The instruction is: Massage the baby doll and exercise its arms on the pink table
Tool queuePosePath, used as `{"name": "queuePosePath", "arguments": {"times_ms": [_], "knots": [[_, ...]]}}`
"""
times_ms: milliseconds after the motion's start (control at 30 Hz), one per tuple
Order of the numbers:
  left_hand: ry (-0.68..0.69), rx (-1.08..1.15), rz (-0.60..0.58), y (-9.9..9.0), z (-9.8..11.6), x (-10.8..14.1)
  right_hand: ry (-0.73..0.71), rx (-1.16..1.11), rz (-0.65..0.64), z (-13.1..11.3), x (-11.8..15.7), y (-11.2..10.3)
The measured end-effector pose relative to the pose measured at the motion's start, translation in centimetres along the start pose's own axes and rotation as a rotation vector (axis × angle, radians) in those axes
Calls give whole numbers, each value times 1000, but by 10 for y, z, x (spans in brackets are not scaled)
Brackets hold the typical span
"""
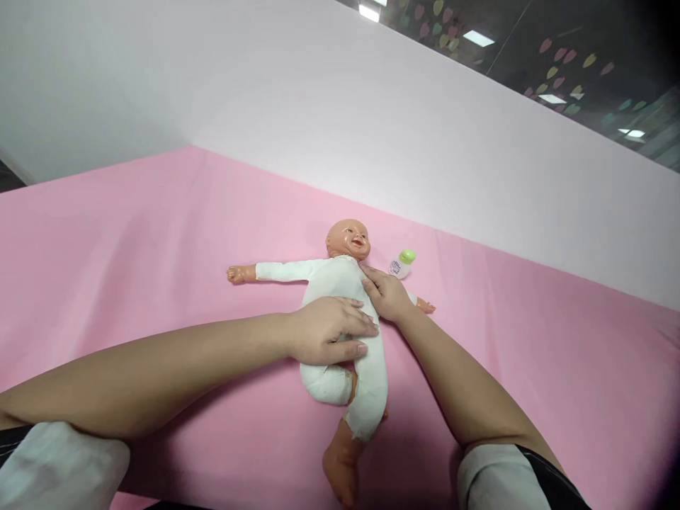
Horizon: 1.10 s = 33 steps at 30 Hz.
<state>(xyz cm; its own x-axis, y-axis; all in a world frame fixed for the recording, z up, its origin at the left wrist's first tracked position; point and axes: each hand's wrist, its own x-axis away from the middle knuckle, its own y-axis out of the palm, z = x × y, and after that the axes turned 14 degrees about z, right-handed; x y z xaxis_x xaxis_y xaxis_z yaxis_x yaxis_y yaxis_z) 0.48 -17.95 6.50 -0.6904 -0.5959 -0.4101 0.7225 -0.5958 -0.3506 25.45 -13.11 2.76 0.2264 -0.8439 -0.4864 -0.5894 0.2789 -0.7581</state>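
Observation:
A baby doll (332,280) with a white cloth body and plastic head, hands and feet lies on its back on a pink sheet (212,439). Across its belly rests my left hand (332,329), palm down with the fingers stretched out and slightly apart. My right hand (389,294) lies against the doll's upper chest and shoulder on the right, fingers extended, covering much of that arm. The doll's legs are bent, one crossing near the other. Just beyond my right hand stands a small clear bottle (402,264) with a green cap, leaning a little.
A white wall (319,106) rises behind the pink-covered surface. Above it, a dark glass pane (510,64) shows heart-shaped stickers and reflected ceiling lights. The sheet has soft folds at the left and right.

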Motion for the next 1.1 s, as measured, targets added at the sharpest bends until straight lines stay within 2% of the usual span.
{"name": "queuePosePath", "arguments": {"times_ms": [100, 333, 533, 633, 733, 900, 1000, 1100], "knots": [[21, -104, 21, -6, -8, -4, 9, -15, 2, 0, 0, 1], [-6, -328, 181, -40, -52, -13, 31, -29, 23, -6, 1, 2], [-105, -503, 415, -58, -79, -13, 43, 91, 21, -26, 3, 5], [-173, -545, 457, -66, -82, -14, 36, 133, 15, -43, 9, 5], [-200, -636, 431, -71, -81, -14, -67, 127, -20, -69, 23, 2], [-170, -782, 365, -72, -79, -15, -530, -115, -212, -115, 51, -2], [-166, -790, 364, -70, -80, -15, -624, -194, -242, -116, 54, 0], [-159, -782, 362, -69, -80, -15, -567, -176, -221, -94, 43, 5]]}}
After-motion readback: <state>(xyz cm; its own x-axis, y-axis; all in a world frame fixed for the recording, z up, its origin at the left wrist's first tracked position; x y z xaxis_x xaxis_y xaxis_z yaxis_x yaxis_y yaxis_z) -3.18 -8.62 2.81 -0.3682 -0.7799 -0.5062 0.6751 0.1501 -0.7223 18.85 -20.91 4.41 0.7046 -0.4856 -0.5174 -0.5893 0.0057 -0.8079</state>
